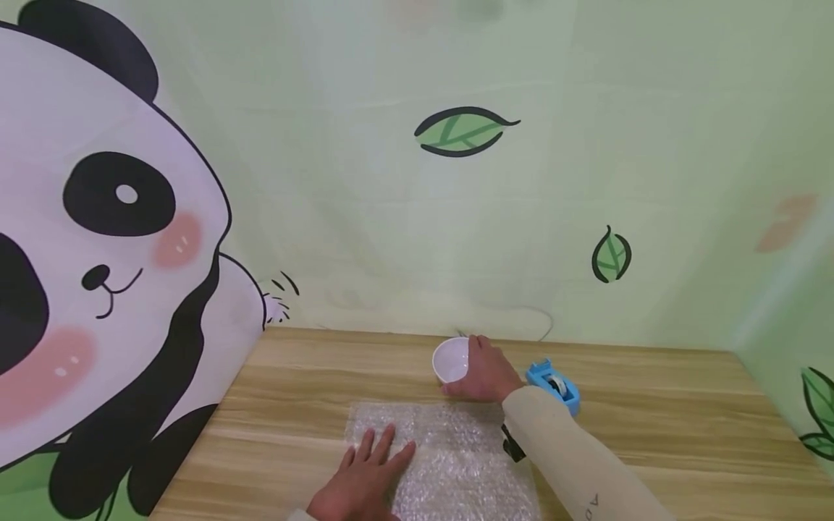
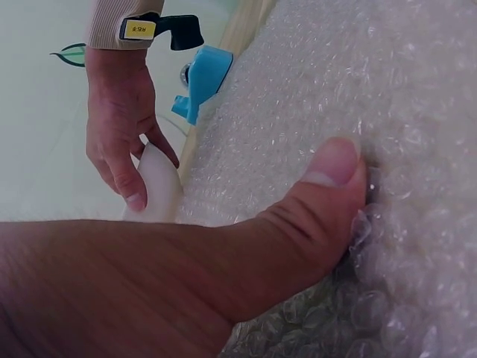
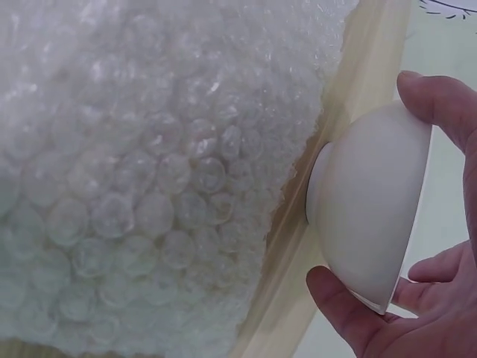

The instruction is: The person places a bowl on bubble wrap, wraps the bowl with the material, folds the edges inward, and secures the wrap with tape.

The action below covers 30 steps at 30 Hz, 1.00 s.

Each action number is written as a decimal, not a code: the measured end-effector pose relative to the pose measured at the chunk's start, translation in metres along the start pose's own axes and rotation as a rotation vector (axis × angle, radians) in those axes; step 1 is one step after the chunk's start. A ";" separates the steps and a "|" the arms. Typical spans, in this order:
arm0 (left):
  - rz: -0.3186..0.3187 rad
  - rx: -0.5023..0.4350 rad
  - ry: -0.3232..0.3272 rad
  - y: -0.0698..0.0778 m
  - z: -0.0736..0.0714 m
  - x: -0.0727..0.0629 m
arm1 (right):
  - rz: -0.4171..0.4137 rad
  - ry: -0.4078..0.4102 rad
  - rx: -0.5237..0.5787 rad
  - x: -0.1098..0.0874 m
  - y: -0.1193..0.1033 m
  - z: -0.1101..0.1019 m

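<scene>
A white bowl (image 1: 451, 360) is near the back of the table, its rim gripped by my right hand (image 1: 485, 370). In the right wrist view the thumb and fingers hold opposite sides of the bowl (image 3: 376, 201), and its foot faces the table; whether it touches the wood I cannot tell. A sheet of bubble wrap (image 1: 465, 463) lies flat in front of the bowl. My left hand (image 1: 368, 474) rests on the wrap's left part with fingers spread. Its thumb (image 2: 332, 168) presses on the bubbles in the left wrist view.
A blue tape dispenser (image 1: 554, 385) stands just right of my right forearm. The wooden table (image 1: 677, 420) meets a pale green backdrop (image 1: 365, 239) printed with a panda and leaves along its back edge.
</scene>
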<state>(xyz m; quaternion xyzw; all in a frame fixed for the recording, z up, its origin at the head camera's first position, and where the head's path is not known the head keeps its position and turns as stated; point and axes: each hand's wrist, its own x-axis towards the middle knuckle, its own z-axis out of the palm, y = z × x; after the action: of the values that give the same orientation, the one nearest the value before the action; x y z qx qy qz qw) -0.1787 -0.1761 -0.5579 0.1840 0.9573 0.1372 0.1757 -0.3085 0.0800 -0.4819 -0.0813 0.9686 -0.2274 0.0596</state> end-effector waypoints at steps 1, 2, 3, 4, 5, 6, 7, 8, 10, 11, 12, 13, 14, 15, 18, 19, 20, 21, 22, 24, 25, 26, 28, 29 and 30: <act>-0.001 -0.002 -0.005 -0.001 0.001 0.001 | -0.004 0.000 -0.001 0.000 0.001 0.000; -0.003 -0.003 -0.007 -0.001 0.002 0.001 | -0.006 -0.001 -0.003 0.001 0.001 0.000; -0.003 -0.003 -0.007 -0.002 0.002 0.002 | -0.010 -0.001 -0.005 0.001 0.002 0.000; 0.001 -0.002 -0.002 -0.002 0.003 0.001 | -0.013 -0.003 -0.004 0.002 0.002 0.000; 0.009 -0.005 0.006 -0.003 0.004 0.001 | -0.018 -0.003 -0.003 0.003 0.003 0.000; 0.019 -0.005 0.017 -0.003 0.004 0.000 | -0.023 -0.007 -0.001 0.003 0.003 0.000; 0.029 -0.005 0.030 -0.003 0.004 -0.001 | -0.027 -0.012 0.004 0.004 0.004 0.000; 0.038 -0.006 0.042 -0.004 0.006 -0.001 | -0.031 -0.019 0.011 0.004 0.004 0.000; 0.048 -0.014 0.051 -0.004 0.006 -0.003 | -0.036 -0.037 0.028 0.006 0.004 0.000; 0.054 -0.018 0.060 -0.004 0.007 -0.003 | -0.038 -0.048 0.032 0.006 0.004 -0.001; 0.057 -0.017 0.065 -0.005 0.007 -0.003 | -0.035 -0.060 0.037 0.006 0.004 -0.002; 0.057 -0.016 0.069 -0.004 0.006 -0.003 | -0.036 -0.068 0.037 0.007 0.005 -0.002; 0.056 -0.014 0.068 -0.004 0.006 -0.003 | -0.036 -0.073 0.036 0.008 0.005 -0.003; 0.056 -0.013 0.068 -0.003 0.005 -0.003 | -0.036 -0.076 0.033 0.009 0.005 -0.003; 0.048 -0.015 0.064 -0.001 0.003 -0.004 | -0.041 -0.077 0.022 0.010 0.007 -0.002; 0.040 -0.019 0.057 0.000 0.002 -0.003 | -0.044 -0.073 0.019 0.011 0.007 -0.002; 0.032 -0.023 0.046 0.000 0.002 -0.003 | -0.046 -0.072 0.019 0.011 0.007 -0.001; 0.025 -0.025 0.035 0.000 0.001 -0.003 | -0.048 -0.070 0.020 0.011 0.008 -0.001; 0.019 -0.028 0.028 0.000 0.001 -0.003 | -0.050 -0.068 0.020 0.011 0.008 0.000; 0.015 -0.029 0.013 0.000 0.002 -0.002 | -0.058 -0.063 0.029 0.011 0.008 0.001; 0.013 -0.025 0.010 -0.001 0.002 -0.002 | -0.062 -0.061 0.028 0.011 0.009 0.002; 0.010 -0.022 0.007 0.000 0.001 -0.002 | -0.067 -0.057 0.029 0.011 0.009 0.002; 0.011 -0.017 0.008 -0.002 0.003 -0.002 | -0.082 -0.039 0.032 0.011 0.009 0.001; 0.010 -0.015 0.006 -0.002 0.002 -0.002 | -0.084 -0.032 0.033 0.011 0.009 0.001; 0.008 -0.017 0.005 -0.002 0.003 -0.002 | -0.086 -0.026 0.035 0.011 0.009 0.000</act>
<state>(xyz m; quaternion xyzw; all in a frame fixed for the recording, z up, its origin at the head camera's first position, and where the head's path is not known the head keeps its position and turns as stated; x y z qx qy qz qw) -0.1764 -0.1781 -0.5603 0.1862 0.9558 0.1463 0.1744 -0.3207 0.0862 -0.4873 -0.1249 0.9592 -0.2455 0.0639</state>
